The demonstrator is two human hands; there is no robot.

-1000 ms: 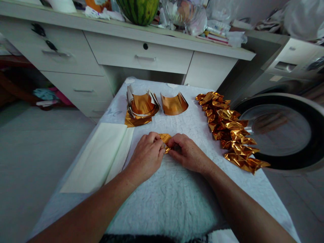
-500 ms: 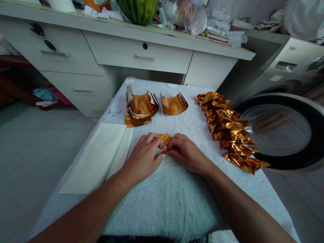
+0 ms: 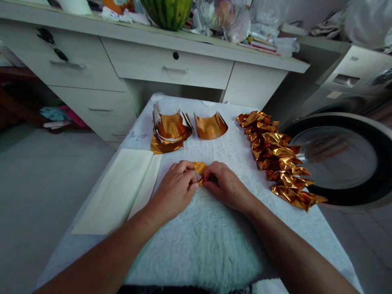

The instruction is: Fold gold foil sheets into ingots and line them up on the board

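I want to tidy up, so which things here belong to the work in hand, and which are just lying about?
Probably in use:
gold piece held by left hand and right hand
curved gold sheets
folded gold pieces at right
perhaps the pale sheets

Apparently just lying about:
watermelon
white plastic bag

This is a room in a home. Beyond the right edge of the table (image 3: 214,237) stands a washing machine (image 3: 333,77), its round door (image 3: 339,157) swung open — ordinary household laundry gear. Past the table's far edge runs a white cabinet (image 3: 143,59) with drawers, keys (image 3: 46,36) hanging at its left end. Everyday clutter covers its top: a watermelon (image 3: 167,12), a glass bowl (image 3: 211,10), plastic bags. Well left of the table's far left corner lies probably some clothing (image 3: 55,113) — too dim to be sure.
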